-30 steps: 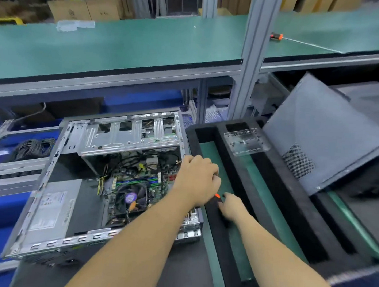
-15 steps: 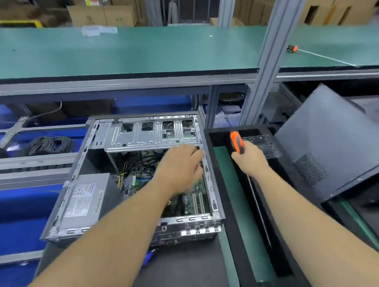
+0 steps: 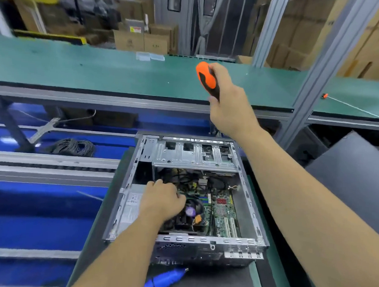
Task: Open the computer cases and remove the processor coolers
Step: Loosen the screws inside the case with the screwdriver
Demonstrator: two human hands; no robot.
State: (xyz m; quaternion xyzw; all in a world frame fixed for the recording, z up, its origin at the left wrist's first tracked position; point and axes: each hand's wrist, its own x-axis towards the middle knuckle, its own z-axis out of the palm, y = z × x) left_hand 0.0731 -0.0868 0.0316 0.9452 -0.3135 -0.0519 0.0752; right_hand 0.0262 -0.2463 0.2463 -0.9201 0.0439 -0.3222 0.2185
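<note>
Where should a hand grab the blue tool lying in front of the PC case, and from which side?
Take the blue tool round its thick blue barrel, coming from above. It lies flat and slanted on the dark mat, its metal tip pointing up-right toward the computer case, so the barrel's long sides are free. Its lower end runs out of frame, so its full length cannot be told.

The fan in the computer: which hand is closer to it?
Left. The left hand rests beside the fan; the right hand holds the screwdriver high above the case.
</note>
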